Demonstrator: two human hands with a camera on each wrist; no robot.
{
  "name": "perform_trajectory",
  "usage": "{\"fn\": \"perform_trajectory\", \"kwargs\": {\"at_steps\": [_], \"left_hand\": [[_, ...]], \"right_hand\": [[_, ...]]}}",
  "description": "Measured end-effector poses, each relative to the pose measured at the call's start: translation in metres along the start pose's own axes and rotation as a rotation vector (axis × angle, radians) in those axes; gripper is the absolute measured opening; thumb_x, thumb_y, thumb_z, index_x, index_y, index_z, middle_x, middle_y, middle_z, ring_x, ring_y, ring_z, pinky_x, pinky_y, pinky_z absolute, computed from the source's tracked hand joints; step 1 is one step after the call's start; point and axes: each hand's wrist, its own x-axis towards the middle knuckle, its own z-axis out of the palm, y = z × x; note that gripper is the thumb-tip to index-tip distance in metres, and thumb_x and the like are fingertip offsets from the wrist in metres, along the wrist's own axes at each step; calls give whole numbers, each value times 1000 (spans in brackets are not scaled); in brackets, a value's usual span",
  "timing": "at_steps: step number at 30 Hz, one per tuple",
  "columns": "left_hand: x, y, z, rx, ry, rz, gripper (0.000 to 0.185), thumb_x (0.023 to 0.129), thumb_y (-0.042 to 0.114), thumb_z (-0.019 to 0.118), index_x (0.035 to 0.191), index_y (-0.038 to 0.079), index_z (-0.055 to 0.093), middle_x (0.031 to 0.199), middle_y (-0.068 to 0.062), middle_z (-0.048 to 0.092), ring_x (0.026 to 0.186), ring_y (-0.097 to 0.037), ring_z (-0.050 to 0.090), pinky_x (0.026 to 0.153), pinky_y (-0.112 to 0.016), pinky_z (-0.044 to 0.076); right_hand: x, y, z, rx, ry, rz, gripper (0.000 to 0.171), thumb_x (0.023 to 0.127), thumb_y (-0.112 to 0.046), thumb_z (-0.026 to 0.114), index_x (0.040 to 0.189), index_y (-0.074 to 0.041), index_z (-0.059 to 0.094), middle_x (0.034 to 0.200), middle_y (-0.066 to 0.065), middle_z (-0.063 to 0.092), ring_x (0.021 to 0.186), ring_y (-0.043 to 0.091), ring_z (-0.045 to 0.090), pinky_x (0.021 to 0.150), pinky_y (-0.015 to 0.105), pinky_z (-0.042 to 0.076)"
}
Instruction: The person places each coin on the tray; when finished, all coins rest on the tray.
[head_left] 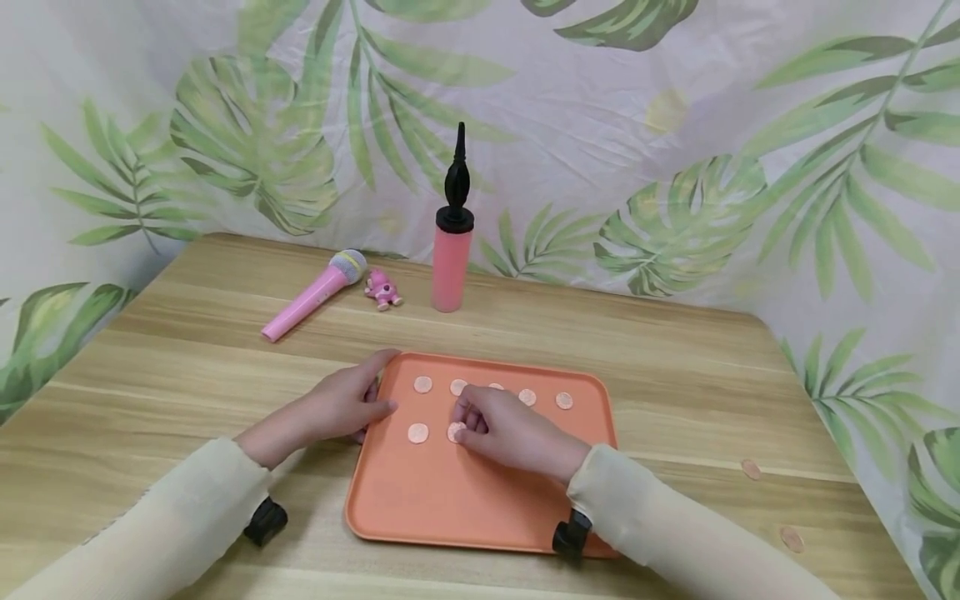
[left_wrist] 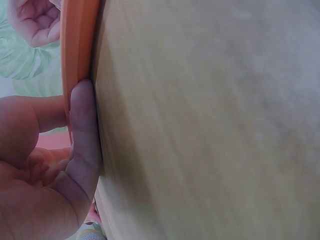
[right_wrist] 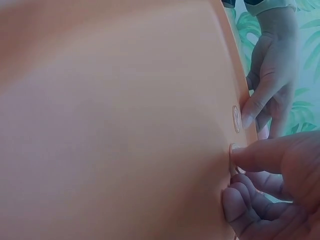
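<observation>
An orange tray (head_left: 465,500) lies on the wooden table, with several copper-coloured coins in a row along its far side. Below that row sits a coin (head_left: 417,432) near the left end, and to its right another coin (head_left: 455,432) under my right fingertips. My left hand (head_left: 341,404) holds the tray's left rim, thumb over the edge and fingers at the outside. With thumb and fingers, my right hand (head_left: 506,429) pinches that second coin at the tray's surface; the right wrist view shows the thumb (right_wrist: 255,155) against it. My right hand partly covers the far row.
Two loose coins lie on the table to the right, one farther back (head_left: 751,469) and one nearer (head_left: 791,538). Behind the tray are a pink microphone (head_left: 315,296), a small pink toy figure (head_left: 383,290) and an upright pink hand pump (head_left: 452,258). A leaf-patterned cloth (head_left: 570,150) hangs behind.
</observation>
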Motion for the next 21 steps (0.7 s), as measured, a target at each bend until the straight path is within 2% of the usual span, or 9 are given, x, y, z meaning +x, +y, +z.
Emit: {"fn": "perform_trajectory", "kwargs": {"at_steps": [21], "left_hand": [[0,0,2,2,9,4,68,100,8,65,159,0,31,75,-6,55,53,-12,59,49,-28,57]], "right_hand": [[-3,1,0,-34,8,6,5,100,-11,69,98,-8,65,86,-1,63,78,7,54,72,18,48]]}}
